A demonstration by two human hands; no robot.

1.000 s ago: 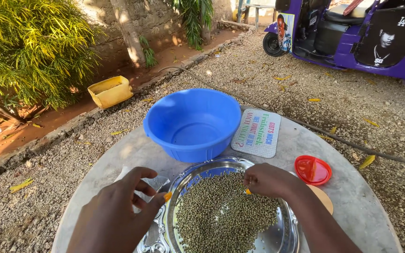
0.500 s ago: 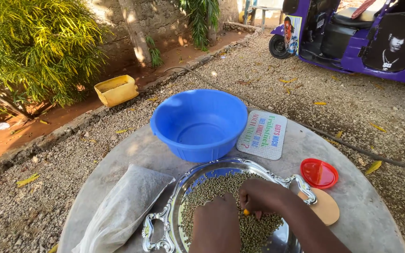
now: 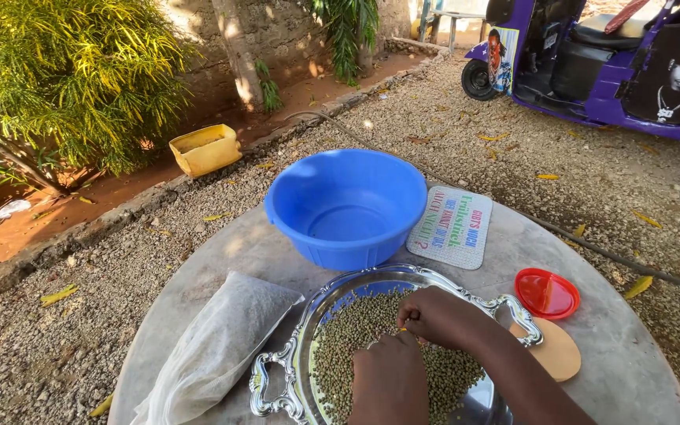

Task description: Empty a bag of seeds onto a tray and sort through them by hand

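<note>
A silver tray [image 3: 277, 370] with ornate handles lies at the table's near edge, filled with small green grains [image 3: 348, 338]. Both my hands are over it. My right hand [image 3: 446, 315] reaches in from the right, its fingertips pinched on a small yellowish piece among the grains. Just in front of it, my left hand [image 3: 387, 382] rests knuckles-up on the grains with its fingers curled under and hidden. A blue plastic basin [image 3: 348, 205] stands empty just behind the tray.
A whitish cloth bag [image 3: 214, 346] lies left of the tray. Right of the tray are a red lid [image 3: 546, 293] and a round wooden piece [image 3: 556, 350]. A printed card [image 3: 452, 227] lies beside the basin. The round stone table [image 3: 631, 362] stands on gravel, with a yellow container [image 3: 205, 149] and a purple vehicle [image 3: 615, 63] beyond.
My left hand has moved from the left side, over the bag, onto the grains in the tray. My right hand has shifted slightly inward over the tray.
</note>
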